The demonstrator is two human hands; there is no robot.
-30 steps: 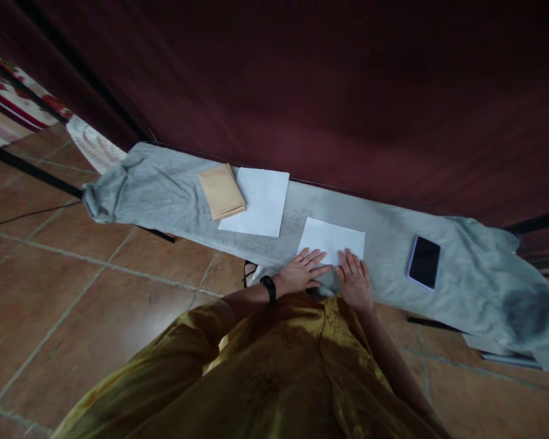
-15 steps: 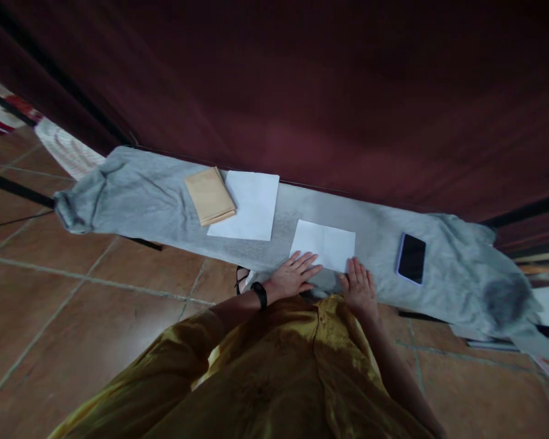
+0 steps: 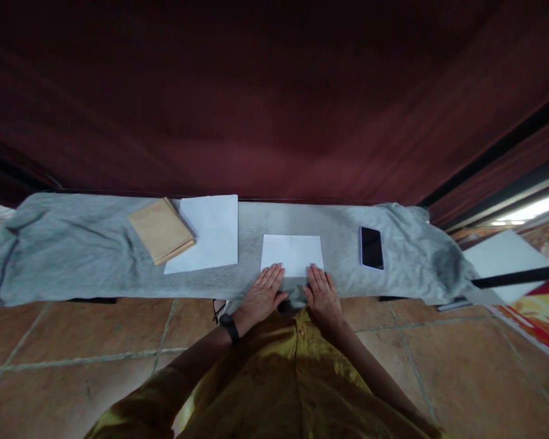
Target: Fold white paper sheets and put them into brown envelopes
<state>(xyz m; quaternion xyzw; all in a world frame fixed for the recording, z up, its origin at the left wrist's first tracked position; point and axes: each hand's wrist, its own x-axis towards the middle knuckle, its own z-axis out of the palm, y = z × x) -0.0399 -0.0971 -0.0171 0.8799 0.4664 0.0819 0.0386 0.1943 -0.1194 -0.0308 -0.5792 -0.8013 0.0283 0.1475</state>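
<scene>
A white sheet of paper (image 3: 293, 253), folded or small, lies flat on the grey cloth in front of my body. My left hand (image 3: 263, 291) rests flat with fingers stretched over its near left corner. On the near right corner lie the fingertips of my right hand (image 3: 322, 296), also flat and stretched out. Neither hand grips anything. Larger white paper (image 3: 213, 238) lies to the left, partly under a stack of brown envelopes (image 3: 161, 230). A phone with a dark screen (image 3: 371, 248) lies to the right of the small sheet.
The grey cloth (image 3: 251, 225) covers a long narrow bench and bunches up at both ends. Behind it hangs a dark red fabric (image 3: 256, 122). Dark metal bars (image 3: 521, 277) and another white sheet (image 3: 505, 262) are at the right. Tiled floor (image 3: 96, 341) shows in front.
My view has turned to the right, so the bench now looks level. My left hand has shifted from the sheet's near edge to its left corner; both hands stay flat on the paper.
</scene>
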